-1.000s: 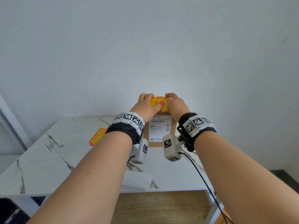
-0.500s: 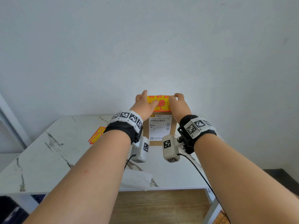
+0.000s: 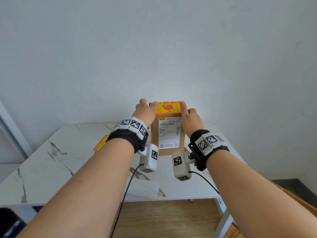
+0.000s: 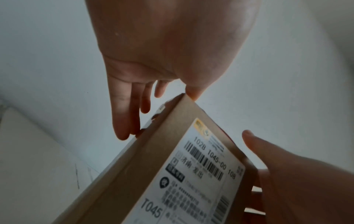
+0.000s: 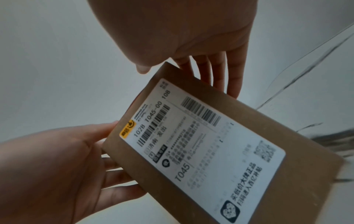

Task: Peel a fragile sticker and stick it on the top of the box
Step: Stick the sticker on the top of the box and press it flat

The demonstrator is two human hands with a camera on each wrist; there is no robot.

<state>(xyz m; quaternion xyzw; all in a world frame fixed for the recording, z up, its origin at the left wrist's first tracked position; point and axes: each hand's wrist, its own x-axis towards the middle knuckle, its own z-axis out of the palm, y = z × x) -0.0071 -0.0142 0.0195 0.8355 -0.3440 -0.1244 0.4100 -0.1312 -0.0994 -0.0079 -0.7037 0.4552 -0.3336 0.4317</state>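
A brown cardboard box with a white shipping label stands upright on the marble table. A yellow and red fragile sticker lies flat on its top face. My left hand is at the top left edge, its fingers straight down the box's left side and its thumb at the top corner. My right hand mirrors it at the top right edge, with fingers straight down the right side of the box. Neither hand grips anything.
More yellow and red stickers lie on the table to the left, partly hidden by my left wrist. A white backing sheet lies near the front edge. A plain wall stands close behind the box.
Both hands have slid apart from the middle of the sticker to the box's outer edges. The sticker's face is now uncovered.
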